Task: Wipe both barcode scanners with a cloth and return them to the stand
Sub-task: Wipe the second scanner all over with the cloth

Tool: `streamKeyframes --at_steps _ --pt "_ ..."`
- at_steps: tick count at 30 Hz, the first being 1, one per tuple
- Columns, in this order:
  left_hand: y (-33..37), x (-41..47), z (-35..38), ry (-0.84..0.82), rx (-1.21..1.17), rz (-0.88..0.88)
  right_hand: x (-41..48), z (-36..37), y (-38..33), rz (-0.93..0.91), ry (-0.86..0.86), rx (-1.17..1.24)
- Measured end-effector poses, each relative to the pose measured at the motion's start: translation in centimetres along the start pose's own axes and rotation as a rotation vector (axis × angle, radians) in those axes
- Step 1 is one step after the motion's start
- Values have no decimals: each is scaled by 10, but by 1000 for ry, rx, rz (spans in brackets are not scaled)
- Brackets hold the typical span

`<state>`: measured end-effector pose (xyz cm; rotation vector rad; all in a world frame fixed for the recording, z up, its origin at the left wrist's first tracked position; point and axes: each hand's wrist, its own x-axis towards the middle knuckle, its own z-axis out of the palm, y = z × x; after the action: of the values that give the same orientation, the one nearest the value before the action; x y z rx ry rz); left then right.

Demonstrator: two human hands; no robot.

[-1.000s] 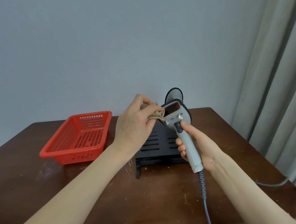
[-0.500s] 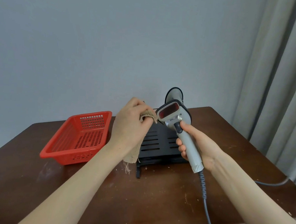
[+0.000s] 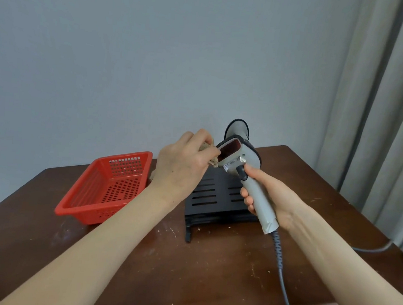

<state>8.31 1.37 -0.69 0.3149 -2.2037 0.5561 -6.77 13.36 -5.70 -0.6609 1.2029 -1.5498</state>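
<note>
My right hand [image 3: 269, 194] grips the handle of a grey barcode scanner [image 3: 242, 165], held up above the black slotted stand [image 3: 212, 197], with its dark red window facing left. My left hand [image 3: 184, 166] pinches a small beige cloth [image 3: 211, 153] against the left edge of that window. Most of the cloth is hidden inside my fingers. A second scanner [image 3: 237, 128] stands behind the first at the back of the stand, only its head showing. The held scanner's grey cable [image 3: 282, 275] hangs down to the table's front edge.
A red perforated plastic basket [image 3: 108, 187] sits left of the stand on the dark wooden table [image 3: 160, 266]. A grey wall stands close behind, and a curtain [image 3: 391, 109] hangs at the right. Another cable [image 3: 371, 248] lies by the table's right edge.
My left hand has shifted the cloth along the scanner's window, and the hanging end of the cloth seen half a second ago is now tucked behind my hand. The right hand holds the scanner steady.
</note>
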Motion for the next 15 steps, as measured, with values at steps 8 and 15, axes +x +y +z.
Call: streamKeyframes --at_steps 8,15 --pt "4 -2 -3 -240 -74 -172 -1 1 2 -53 10 -66" --pt "7 3 -7 -362 -428 -446 -1 0 3 -46 17 -46"
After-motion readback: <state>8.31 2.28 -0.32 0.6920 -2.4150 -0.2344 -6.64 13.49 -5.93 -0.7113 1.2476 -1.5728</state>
